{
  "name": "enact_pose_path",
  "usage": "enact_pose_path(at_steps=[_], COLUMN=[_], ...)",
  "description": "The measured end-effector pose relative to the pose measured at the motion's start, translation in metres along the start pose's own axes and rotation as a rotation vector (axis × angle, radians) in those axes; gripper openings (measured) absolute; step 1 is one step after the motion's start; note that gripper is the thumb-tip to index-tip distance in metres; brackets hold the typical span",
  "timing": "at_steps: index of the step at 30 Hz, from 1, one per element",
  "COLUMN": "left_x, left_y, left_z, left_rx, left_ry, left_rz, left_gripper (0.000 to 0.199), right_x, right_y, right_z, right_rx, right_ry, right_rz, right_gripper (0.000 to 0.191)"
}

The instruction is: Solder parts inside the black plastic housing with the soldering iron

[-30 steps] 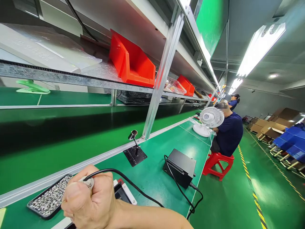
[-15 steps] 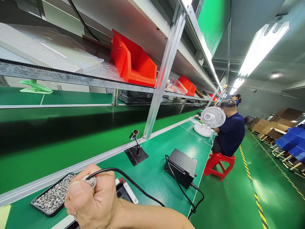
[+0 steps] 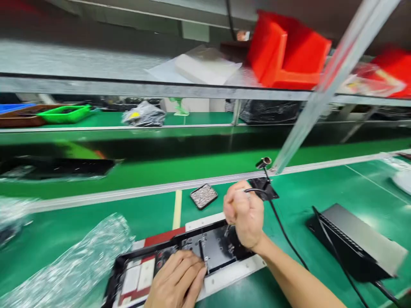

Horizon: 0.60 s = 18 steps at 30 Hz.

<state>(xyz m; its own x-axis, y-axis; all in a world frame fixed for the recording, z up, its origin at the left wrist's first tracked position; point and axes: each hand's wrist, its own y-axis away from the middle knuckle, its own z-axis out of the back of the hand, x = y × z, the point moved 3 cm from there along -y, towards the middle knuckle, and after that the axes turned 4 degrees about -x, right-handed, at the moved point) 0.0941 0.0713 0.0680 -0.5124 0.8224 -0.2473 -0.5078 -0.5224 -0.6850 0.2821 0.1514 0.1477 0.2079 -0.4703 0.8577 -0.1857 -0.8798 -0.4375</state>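
A black flat panel (image 3: 212, 248) lies in a white and red fixture (image 3: 231, 273) on the green bench in front of me. My right hand (image 3: 244, 214) is closed in a fist around a corded screwdriver, held upright over the panel's right part; its black cable (image 3: 285, 235) trails off to the right. My left hand (image 3: 176, 280) rests flat on the panel's near edge, fingers pointing right. The view is motion-blurred.
A small black tray of screws (image 3: 203, 196) sits behind the panel. A tool stand (image 3: 263, 179) stands by the rail, a black power box (image 3: 356, 241) at right. Crumpled plastic wrap (image 3: 73, 265) lies at left. Red bins (image 3: 285, 51) sit on the shelf above.
The view has swung left and down from the aisle to the bench. The panel, fixture and my left hand have come into sight. My right hand still grips the screwdriver.
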Motion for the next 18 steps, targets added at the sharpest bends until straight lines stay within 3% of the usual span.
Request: enact_pose_path(at_steps=[5, 18], left_x=[0.0012, -0.0014], left_y=[0.0045, 0.0046], left_z=[-0.0053, -0.0047], left_rx=[0.057, 0.037], left_ry=[0.079, 0.139], left_rz=[0.133, 0.162], left_gripper=[0.016, 0.018], right_x=[0.0012, 0.0048], right_y=[-0.0007, -0.0023], right_z=[0.0007, -0.0029], right_rx=[0.02, 0.022], right_ry=[-0.04, -0.089], right_rz=[0.004, 0.014], right_gripper=[0.032, 0.027])
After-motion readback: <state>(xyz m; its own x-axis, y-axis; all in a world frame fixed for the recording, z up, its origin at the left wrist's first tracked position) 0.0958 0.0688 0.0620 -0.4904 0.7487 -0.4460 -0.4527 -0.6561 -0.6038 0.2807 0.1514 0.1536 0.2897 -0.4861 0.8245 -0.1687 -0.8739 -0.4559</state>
